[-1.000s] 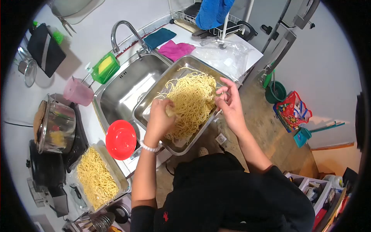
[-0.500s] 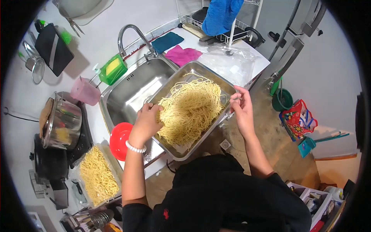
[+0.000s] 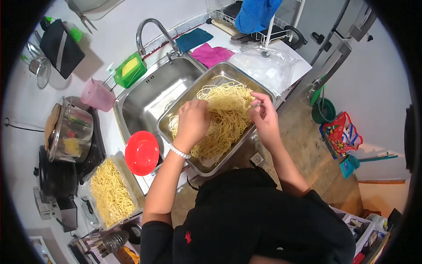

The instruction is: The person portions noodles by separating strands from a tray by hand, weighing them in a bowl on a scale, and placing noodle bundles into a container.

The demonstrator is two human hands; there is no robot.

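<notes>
A rectangular steel tray (image 3: 207, 172) full of thin yellow noodles (image 3: 228, 127) lies across the sink's front right corner. My left hand (image 3: 193, 123), with a white beaded bracelet at the wrist, is over the tray's left half. Its fingers are closed on noodles at the heap's top. At the right side of the heap, my right hand (image 3: 266, 119) has its fingers curled on noodles too. A raised, slightly blurred bunch stretches between both hands. My fingertips are partly hidden among the strands.
Left of the tray sits a red bowl (image 3: 141, 153) beside the steel sink (image 3: 145, 105). A second batch of noodles (image 3: 110, 193) fills a plastic-lined container. Pots (image 3: 72, 132) stand at the left. Cloths (image 3: 212, 54) and a clear plastic bag (image 3: 268, 66) lie behind the tray.
My left hand has moved right and up, from the tray's left side onto the heap. My right hand has shifted left from the right rim to the noodles. A bunch of strands is now raised.
</notes>
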